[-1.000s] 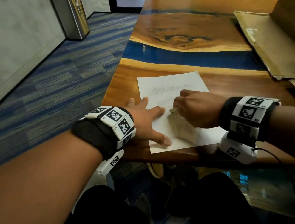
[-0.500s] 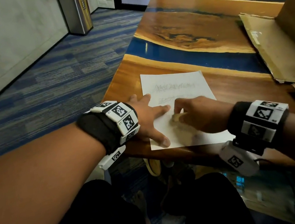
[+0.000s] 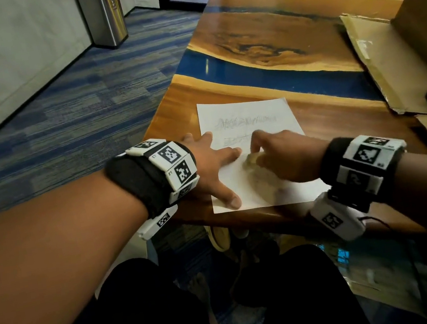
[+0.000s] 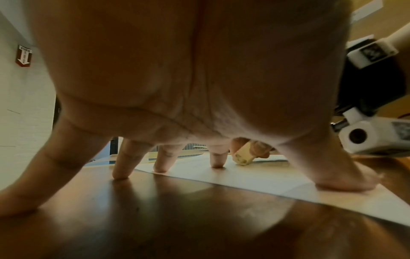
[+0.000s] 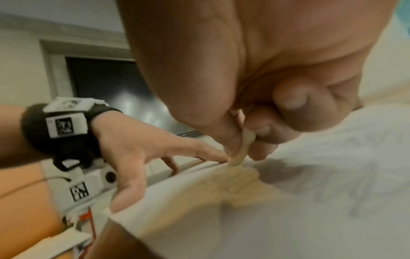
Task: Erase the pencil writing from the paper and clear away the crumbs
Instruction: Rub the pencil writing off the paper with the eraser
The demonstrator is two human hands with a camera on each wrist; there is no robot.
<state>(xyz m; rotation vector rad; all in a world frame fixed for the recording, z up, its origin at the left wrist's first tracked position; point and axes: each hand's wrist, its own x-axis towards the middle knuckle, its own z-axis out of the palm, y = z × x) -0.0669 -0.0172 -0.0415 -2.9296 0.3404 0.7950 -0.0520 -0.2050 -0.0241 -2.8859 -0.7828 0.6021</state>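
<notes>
A white sheet of paper (image 3: 246, 110) with faint pencil scribbles (image 3: 246, 122) lies near the table's front left corner. My left hand (image 3: 216, 167) is spread flat, thumb and fingertips (image 4: 216, 163) pressing the paper's left edge (image 4: 255, 177) down. My right hand (image 3: 279, 155) pinches a small cream eraser (image 3: 250, 158) between thumb and fingers, its tip on the paper's middle. The eraser (image 4: 242, 156) shows beyond my left fingers in the left wrist view. In the right wrist view the eraser (image 5: 242, 149) touches the blurred sheet (image 5: 288, 210) just beside my left hand (image 5: 142, 152).
The wooden table (image 3: 264, 38) with a blue resin band carries flattened cardboard (image 3: 387, 51) at the right. A metal bin (image 3: 106, 12) stands on the carpet at the far left. My legs and feet are under the table edge.
My right hand has slid the eraser a little to the left and back over the paper's middle. The left hand has stayed pressing the sheet.
</notes>
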